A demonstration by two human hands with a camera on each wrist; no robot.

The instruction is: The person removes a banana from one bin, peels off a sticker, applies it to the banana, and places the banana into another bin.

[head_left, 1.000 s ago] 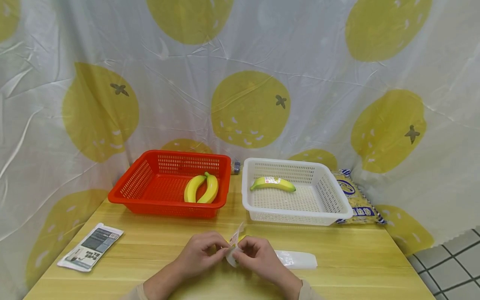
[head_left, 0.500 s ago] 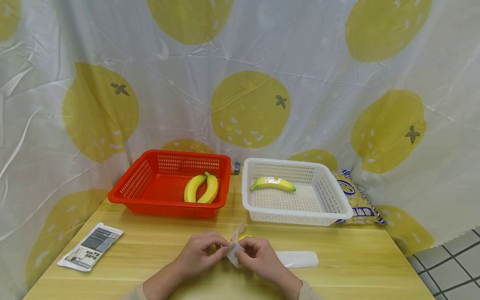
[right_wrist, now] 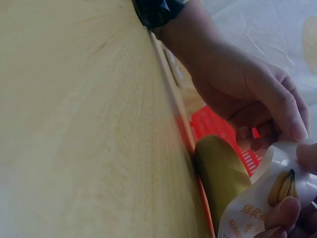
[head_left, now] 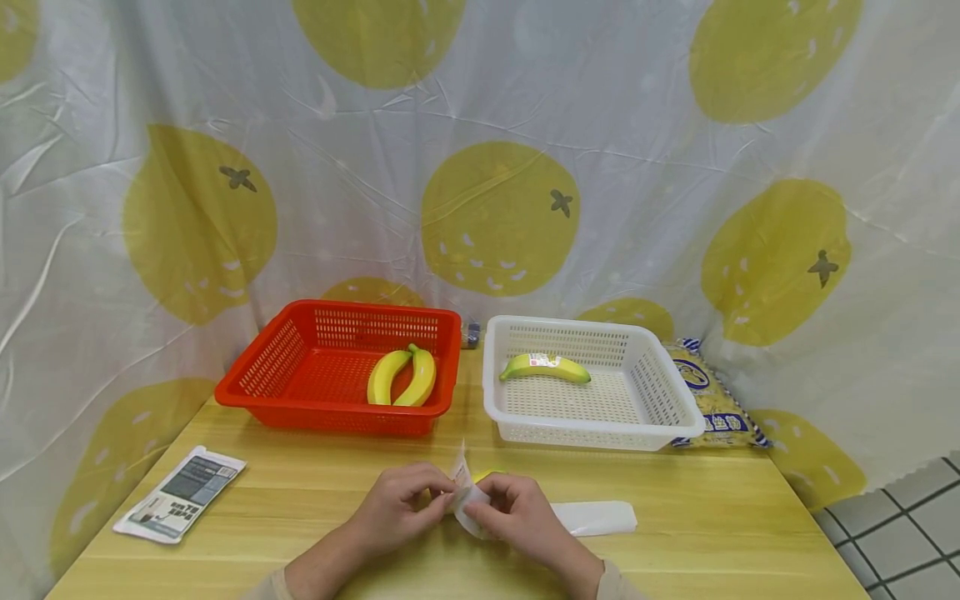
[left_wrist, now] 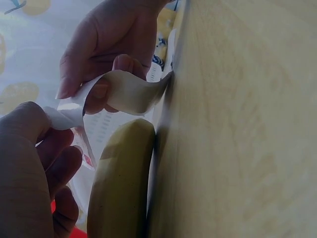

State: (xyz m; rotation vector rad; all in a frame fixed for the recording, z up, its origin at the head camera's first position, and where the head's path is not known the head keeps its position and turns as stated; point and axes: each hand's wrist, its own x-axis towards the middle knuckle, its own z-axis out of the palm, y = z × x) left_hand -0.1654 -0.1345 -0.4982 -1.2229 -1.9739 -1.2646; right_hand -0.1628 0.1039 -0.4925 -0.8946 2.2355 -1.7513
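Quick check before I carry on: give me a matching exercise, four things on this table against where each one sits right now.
Things:
1. pair of bananas
2. labelled banana
3. printed leaflet
4. sticker sheet

Places:
A. pinched between the left hand and the right hand
B. inside the white basket
C. flat on the table at its left edge
D. inside the red basket

Pairs: 1-D, 2-B, 3-C, 4-A
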